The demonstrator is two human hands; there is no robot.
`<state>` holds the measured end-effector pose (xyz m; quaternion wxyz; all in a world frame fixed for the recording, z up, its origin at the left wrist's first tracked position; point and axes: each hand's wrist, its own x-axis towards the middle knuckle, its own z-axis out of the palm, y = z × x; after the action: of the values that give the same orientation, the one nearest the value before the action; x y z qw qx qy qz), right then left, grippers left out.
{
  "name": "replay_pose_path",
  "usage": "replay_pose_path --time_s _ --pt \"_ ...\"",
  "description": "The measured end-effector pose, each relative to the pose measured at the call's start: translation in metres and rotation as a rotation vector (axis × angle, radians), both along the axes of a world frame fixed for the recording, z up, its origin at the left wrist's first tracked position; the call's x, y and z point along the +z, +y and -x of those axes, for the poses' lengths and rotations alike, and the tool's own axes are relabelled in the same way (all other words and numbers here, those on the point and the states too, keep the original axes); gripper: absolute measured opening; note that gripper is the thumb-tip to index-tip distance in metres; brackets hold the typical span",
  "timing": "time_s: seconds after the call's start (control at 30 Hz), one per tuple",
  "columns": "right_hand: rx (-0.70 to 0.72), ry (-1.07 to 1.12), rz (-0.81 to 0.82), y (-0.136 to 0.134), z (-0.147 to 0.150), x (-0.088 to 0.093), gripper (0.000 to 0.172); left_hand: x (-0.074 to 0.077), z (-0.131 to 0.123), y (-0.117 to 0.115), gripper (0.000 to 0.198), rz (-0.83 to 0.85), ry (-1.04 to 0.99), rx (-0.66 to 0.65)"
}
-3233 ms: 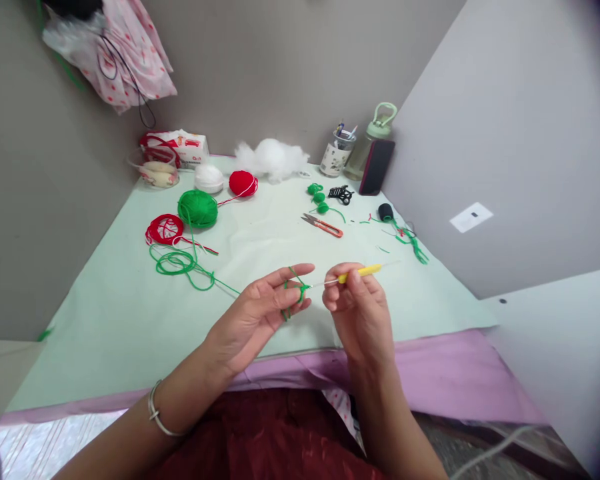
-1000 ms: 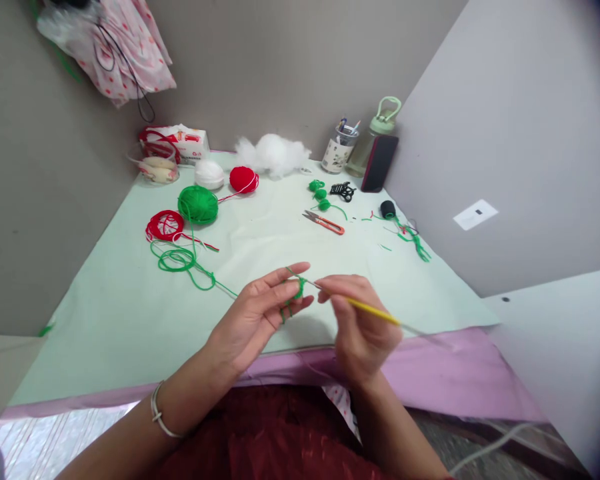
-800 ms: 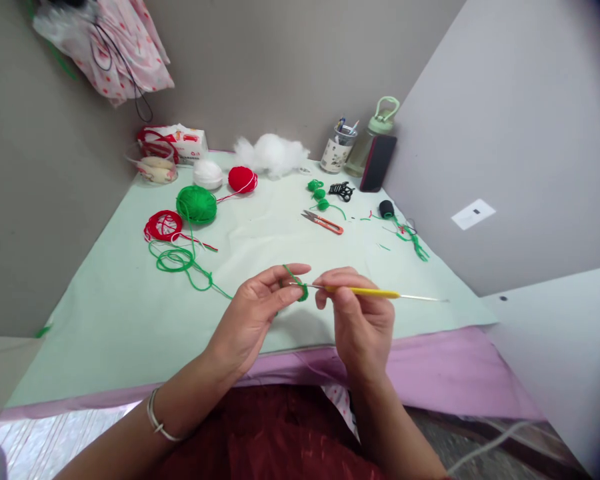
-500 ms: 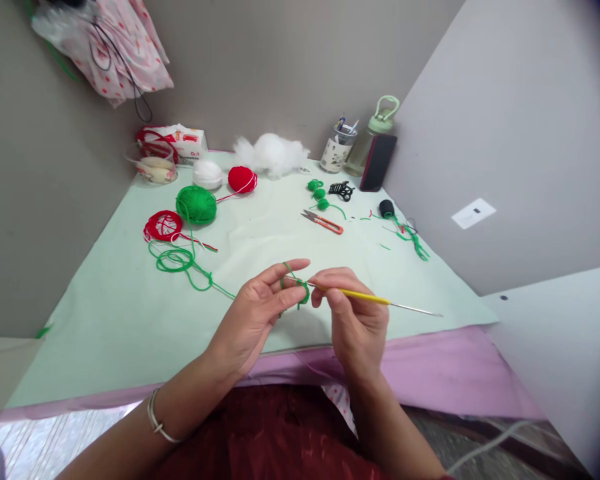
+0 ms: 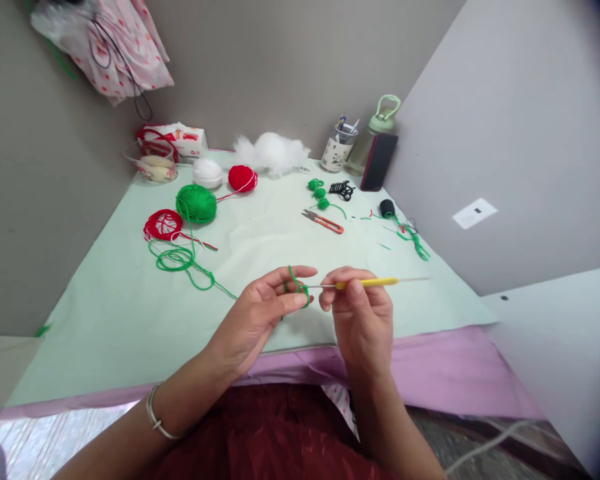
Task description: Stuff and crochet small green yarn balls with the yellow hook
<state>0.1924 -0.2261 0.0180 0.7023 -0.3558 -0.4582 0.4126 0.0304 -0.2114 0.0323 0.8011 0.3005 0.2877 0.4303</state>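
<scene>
Between thumb and fingers, my left hand (image 5: 265, 307) pinches a small piece of green crochet (image 5: 306, 295), with green yarn looped over its index finger. My right hand (image 5: 363, 313) grips a crochet hook (image 5: 375, 283) by its yellow handle. The hook's thin metal shaft reaches left to the green loops; its tip is hidden among them. From my left hand the strand runs back to loose green coils (image 5: 175, 259) and the green yarn ball (image 5: 196, 204) on the table.
Orange thread snips (image 5: 323, 221) and small green crochet pieces (image 5: 320, 194) lie beyond my hands. Red yarn (image 5: 242, 179), white yarn (image 5: 207, 173) and white stuffing (image 5: 273, 153) sit farther back. A phone (image 5: 379, 162) leans against a bottle (image 5: 363, 147) near the right wall.
My right hand has moved slightly right, drawing the hook back, so more metal shaft shows between the hands. The hook lies more level. My left hand has shifted slightly right.
</scene>
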Motion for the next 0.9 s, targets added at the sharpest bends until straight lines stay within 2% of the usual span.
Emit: replay_pose_path --time_s 0.27,0.57,0.73,0.9 --pt "-0.081 -0.194 -0.167 -0.007 0.002 -0.008 0.018 -0.002 -0.003 0.001 0.025 -0.068 0.104 0.126" --pt "-0.302 -0.515 -0.341 -0.016 0.014 -0.006 0.024 -0.001 -0.012 -0.003 0.024 0.001 0.015 0.214" --pt "-0.292 -0.541 -0.348 -0.018 0.013 -0.007 0.028 0.002 -0.011 -0.001 0.025 -0.013 0.038 0.258" --pt "-0.259 -0.421 -0.326 -0.016 0.011 -0.01 0.025 0.001 -0.009 0.0 0.029 0.002 0.076 0.27"
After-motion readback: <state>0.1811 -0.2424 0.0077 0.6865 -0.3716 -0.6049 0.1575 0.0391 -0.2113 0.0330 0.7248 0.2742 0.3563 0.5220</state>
